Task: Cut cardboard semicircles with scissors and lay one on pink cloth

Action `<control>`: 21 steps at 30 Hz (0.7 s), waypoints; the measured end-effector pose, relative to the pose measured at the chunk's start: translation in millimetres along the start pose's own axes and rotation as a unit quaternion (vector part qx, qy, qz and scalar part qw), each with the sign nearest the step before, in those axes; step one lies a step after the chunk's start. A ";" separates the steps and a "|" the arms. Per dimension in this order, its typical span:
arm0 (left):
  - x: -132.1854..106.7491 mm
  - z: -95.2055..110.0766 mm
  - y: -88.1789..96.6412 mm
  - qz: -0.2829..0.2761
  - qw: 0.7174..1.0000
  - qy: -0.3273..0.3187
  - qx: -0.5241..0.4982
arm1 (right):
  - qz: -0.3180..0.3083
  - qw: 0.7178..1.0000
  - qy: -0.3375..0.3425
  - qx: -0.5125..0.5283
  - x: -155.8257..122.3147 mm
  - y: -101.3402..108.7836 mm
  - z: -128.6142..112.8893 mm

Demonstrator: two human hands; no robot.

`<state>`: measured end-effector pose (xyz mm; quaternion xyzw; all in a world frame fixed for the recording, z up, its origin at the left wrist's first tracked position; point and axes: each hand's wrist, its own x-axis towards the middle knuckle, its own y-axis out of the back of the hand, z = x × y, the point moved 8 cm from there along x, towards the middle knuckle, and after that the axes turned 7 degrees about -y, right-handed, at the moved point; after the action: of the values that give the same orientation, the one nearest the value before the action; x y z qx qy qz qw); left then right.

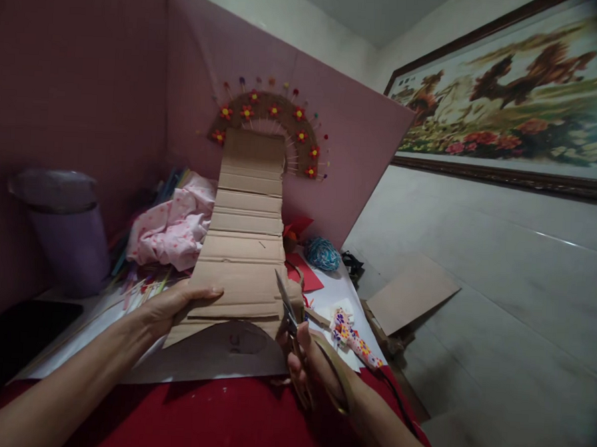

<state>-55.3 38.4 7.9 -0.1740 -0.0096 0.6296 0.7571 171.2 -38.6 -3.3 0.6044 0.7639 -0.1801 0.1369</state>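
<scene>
My left hand [177, 304] grips the lower left edge of a tall brown cardboard piece [245, 241], holding it upright. A curved arch has been cut out of its bottom edge. My right hand [304, 360] is closed round the handles of a pair of scissors [285, 303], whose blades point up at the cardboard's lower right edge. A narrow curved cardboard strip [334, 365] hangs down over my right wrist. Both hands are above a white sheet [335, 292] and a red cloth [228, 420].
A pink board [353, 139] stands behind, with a brown arch decorated with red flowers [274, 112] on it. A purple bin [72, 238] stands at the left, beside pink fabric [171, 227]. A blue yarn ball [321, 253], red paper [303, 270] and a flat cardboard [409, 293] lie right.
</scene>
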 end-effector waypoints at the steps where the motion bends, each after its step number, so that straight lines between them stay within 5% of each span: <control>1: -1.0 1.3 0.7 -0.005 1.000 -0.008 0.003 | -0.011 1.000 0.008 -0.014 0.5 -1.9 0.7; 14: -10.6 6.5 25.7 0.000 0.999 -0.028 0.032 | 0.025 0.980 0.080 -0.180 14.7 -4.1 -4.7; 21: -13.6 7.6 27.7 -0.010 0.999 -0.027 0.040 | -0.077 0.942 0.067 -0.319 5.7 -19.4 -32.6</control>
<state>-86.2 31.3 10.2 -0.1262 -0.0069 0.6265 0.7691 151.3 -23.2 25.6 0.4788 0.8331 0.1043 0.2567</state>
